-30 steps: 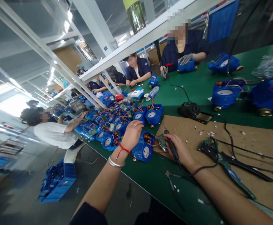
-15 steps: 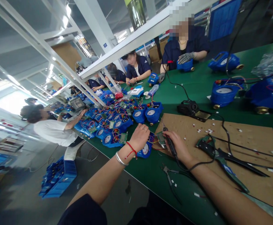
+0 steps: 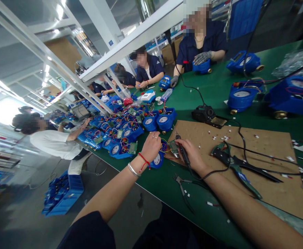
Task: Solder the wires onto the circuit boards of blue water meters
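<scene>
A blue meter [image 3: 157,161] with a white dial sits at the near edge of the green table, wires rising from it. My left hand [image 3: 152,147] is closed over its upper left side, fingers pressed together; what they grip is hidden. In my right hand [image 3: 191,154] is a black soldering iron [image 3: 184,155], its tip pointing up and left. A small green circuit board [image 3: 174,147] lies beside the right fingertips, joined to the meter by coloured wires, at the left edge of a cardboard sheet [image 3: 265,145].
Cutters [image 3: 184,192] and large green-handled pliers [image 3: 241,169] lie nearby. Behind the cardboard stands a black iron stand [image 3: 204,114]. Many wired meters [image 3: 126,131] crowd the left. Across the table, a person's gloved hand [image 3: 202,58] rests on a meter. Black cables cross the right side.
The whole view has shifted, so the table things appear slightly left and higher, and a purple object shows at the right edge. Both hands keep nearly the same pose beside the meter.
</scene>
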{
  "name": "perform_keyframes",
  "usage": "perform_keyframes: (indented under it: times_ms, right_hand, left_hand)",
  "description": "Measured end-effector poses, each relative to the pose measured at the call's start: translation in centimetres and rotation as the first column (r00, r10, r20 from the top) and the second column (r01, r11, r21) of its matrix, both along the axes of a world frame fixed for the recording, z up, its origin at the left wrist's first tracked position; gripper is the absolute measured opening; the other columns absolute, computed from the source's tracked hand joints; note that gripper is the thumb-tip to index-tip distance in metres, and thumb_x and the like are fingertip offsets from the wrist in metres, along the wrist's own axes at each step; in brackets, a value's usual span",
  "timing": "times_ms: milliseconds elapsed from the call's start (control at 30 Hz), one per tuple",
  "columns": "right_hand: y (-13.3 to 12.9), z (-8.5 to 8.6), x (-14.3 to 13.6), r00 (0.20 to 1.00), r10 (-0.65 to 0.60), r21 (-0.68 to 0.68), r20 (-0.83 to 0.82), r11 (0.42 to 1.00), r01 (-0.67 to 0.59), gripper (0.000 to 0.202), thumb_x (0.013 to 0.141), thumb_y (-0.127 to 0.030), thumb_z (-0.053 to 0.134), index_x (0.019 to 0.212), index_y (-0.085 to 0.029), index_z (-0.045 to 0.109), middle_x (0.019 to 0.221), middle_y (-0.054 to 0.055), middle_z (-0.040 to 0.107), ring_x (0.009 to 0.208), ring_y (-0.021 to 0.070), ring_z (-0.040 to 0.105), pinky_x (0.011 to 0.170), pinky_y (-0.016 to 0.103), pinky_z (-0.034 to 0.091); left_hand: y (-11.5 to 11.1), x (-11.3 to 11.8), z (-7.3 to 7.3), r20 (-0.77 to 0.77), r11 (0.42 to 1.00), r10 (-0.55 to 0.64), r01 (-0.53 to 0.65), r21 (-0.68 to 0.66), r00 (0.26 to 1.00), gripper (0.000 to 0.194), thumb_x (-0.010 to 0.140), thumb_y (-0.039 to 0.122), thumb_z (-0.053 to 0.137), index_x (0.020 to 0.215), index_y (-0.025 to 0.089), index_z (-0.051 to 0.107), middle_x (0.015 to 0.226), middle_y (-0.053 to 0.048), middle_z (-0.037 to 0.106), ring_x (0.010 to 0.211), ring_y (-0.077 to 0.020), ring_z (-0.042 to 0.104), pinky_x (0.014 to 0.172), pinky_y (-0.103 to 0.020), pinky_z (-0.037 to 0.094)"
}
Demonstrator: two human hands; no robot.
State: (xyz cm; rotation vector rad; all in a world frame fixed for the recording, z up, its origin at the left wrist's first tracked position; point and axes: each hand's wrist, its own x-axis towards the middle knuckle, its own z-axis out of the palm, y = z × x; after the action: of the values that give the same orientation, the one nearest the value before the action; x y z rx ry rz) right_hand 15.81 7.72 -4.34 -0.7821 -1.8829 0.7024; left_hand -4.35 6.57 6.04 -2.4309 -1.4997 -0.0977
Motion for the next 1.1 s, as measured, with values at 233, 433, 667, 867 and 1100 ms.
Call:
perform_keyframes:
  times_ms: [233,433,667,867,1100]
  right_hand:
    - [-0.1,0.2,0.0,1.0,-0.001,0.0,0.012,1.0,0.001,0.052,0.078,-0.011,0.053,0.127,-0.025,0.045,0.112,0.008,0.053,0.104,0.0257,0.053,0.087,0.04,0.045]
    - [-0.3,0.5,0.1,1.0,0.0,0.002,0.013,1.0,0.0,0.049,0.08,-0.012,0.052,0.127,-0.024,0.045,0.112,0.009,0.054,0.103,0.0258,0.053,0.086,0.04,0.045]
    - [-0.2,0.3,0.0,1.0,0.001,0.011,0.028,1.0,-0.002,0.05,0.08,-0.009,0.052,0.127,-0.026,0.046,0.11,0.008,0.054,0.101,0.0259,0.054,0.085,0.04,0.045]
    - [-0.1,0.2,0.2,0.997,0.019,0.007,0.079,1.0,-0.019,0.055,0.08,-0.008,0.052,0.13,-0.027,0.043,0.114,0.009,0.053,0.105,0.0274,0.052,0.088,0.042,0.044]
    - [-0.2,0.3,0.3,0.995,0.021,0.007,0.099,1.0,-0.021,0.056,0.078,-0.007,0.052,0.13,-0.027,0.042,0.115,0.008,0.052,0.106,0.0269,0.051,0.089,0.041,0.043]
  left_hand:
    - [0.8,0.0,-0.7,0.018,0.977,-0.161,0.162,-0.135,0.987,0.024,0.089,0.013,0.045,0.099,0.02,0.066,0.103,-0.007,0.059,0.126,-0.0241,0.037,0.11,-0.048,0.028]
    - [-0.3,0.4,-0.3,-0.017,0.985,-0.134,0.132,-0.114,0.991,0.021,0.09,0.016,0.046,0.093,0.022,0.066,0.085,-0.004,0.055,0.098,-0.0195,0.048,0.108,-0.048,0.027]
    - [-0.9,0.9,0.2,0.082,0.995,0.048,-0.054,0.08,0.996,0.022,0.086,0.017,0.05,0.101,0.024,0.064,0.083,-0.004,0.051,0.092,-0.0219,0.049,0.107,-0.051,0.027]
    - [-1.1,0.5,-1.1,0.556,0.987,0.104,-0.156,0.048,0.825,0.016,0.084,0.013,0.046,0.082,0.02,0.06,0.08,-0.002,0.056,0.085,-0.0186,0.054,0.102,-0.044,0.034]
    - [-0.4,0.3,0.4,0.95,0.964,0.128,-0.26,-0.052,0.286,0.019,0.093,0.023,0.032,0.089,0.018,0.049,0.073,0.001,0.05,0.07,-0.0116,0.059,0.073,-0.027,0.048]
